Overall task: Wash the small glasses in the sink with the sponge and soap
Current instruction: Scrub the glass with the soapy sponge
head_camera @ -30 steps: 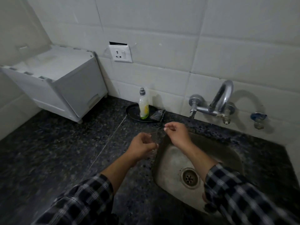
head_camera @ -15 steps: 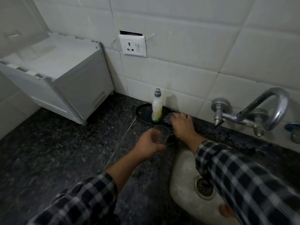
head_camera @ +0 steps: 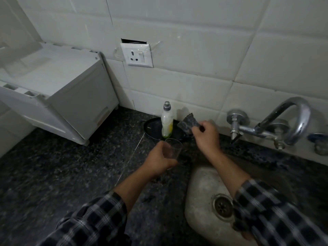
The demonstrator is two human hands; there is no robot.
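Sponge (head_camera: 189, 121) pinched by right fingers (head_camera: 202, 126).

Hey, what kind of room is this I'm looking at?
Probably a home kitchen, at the washing-up spot: a steel sink set in a dark stone counter, a wall tap on white tiles, and a soap bottle. The left hand holds a small glass, the right hand a sponge.

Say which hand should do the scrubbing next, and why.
Right, probably. The right hand holds the sponge up beside the soap bottle, while the left hand grips the small glass, mouth up, close by. The left can only steady the glass.
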